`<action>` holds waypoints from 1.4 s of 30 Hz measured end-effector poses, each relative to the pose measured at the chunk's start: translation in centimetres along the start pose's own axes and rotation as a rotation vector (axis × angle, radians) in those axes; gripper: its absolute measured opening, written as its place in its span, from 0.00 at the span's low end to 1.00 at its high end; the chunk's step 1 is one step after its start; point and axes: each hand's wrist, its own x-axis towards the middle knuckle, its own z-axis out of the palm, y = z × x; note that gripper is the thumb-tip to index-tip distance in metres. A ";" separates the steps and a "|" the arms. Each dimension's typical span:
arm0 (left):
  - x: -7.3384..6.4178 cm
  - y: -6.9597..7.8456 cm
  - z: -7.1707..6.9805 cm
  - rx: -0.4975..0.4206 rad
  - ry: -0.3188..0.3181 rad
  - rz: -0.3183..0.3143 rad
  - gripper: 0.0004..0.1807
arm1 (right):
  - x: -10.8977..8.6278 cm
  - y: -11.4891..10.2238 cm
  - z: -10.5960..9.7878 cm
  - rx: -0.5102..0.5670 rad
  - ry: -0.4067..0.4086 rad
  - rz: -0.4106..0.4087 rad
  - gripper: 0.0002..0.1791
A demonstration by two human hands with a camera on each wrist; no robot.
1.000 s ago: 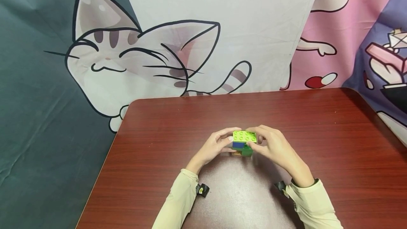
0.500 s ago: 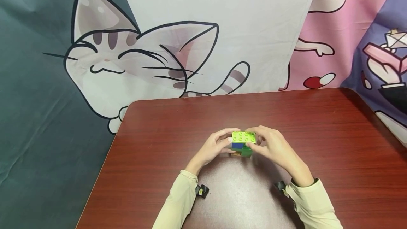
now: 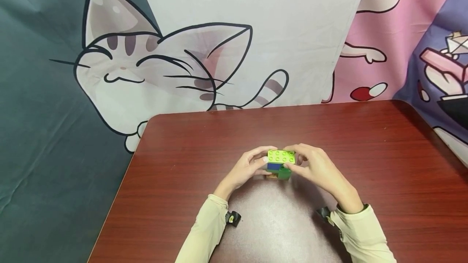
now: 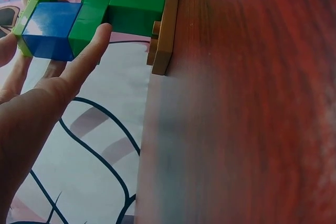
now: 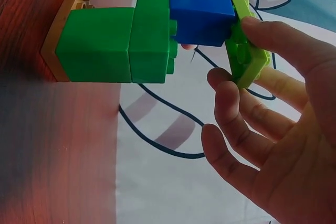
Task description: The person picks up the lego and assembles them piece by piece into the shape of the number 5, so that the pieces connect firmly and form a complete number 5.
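A stack of toy building bricks stands on the table in front of me. At its bottom is a flat brown brick (image 4: 167,32), with a green brick (image 5: 94,44) and a second, wider green brick (image 5: 149,35) above. A blue brick (image 5: 202,11) comes over these, topped by a lime-green plate (image 3: 280,156) that overhangs to the right. My left hand (image 3: 246,168) holds the stack from the left, thumb at the lime plate's edge and one finger along the green brick. My right hand (image 3: 317,169) pinches the plate's overhanging right end between thumb and fingers.
The reddish-brown wooden table (image 3: 190,182) reaches back to a cloth backdrop (image 3: 307,23) with a cartoon cat. Both wrists carry small black devices, the left device (image 3: 232,218) and the right device (image 3: 323,213), near the pale sleeves.
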 end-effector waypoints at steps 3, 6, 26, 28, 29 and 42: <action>0.3 0.1 0.0 0.012 -0.001 -0.001 0.21 | 0.1 0.1 -0.5 0.011 -0.025 0.028 0.21; 0.4 0.5 0.1 0.022 -0.001 -0.004 0.21 | 0.1 0.2 -0.9 0.029 -0.047 0.062 0.20; -0.5 2.1 1.0 0.033 0.032 -0.027 0.20 | -0.4 0.8 -1.1 0.067 -0.074 0.084 0.16; -0.5 2.2 1.1 0.037 0.035 -0.029 0.20 | -0.4 0.8 -1.1 0.073 -0.078 0.090 0.16; -0.5 2.2 1.1 0.040 0.036 -0.031 0.20 | -0.4 0.8 -1.2 0.076 -0.079 0.092 0.16; -0.5 2.4 1.2 0.029 0.040 -0.031 0.20 | -0.3 0.7 -1.2 0.084 -0.090 0.098 0.16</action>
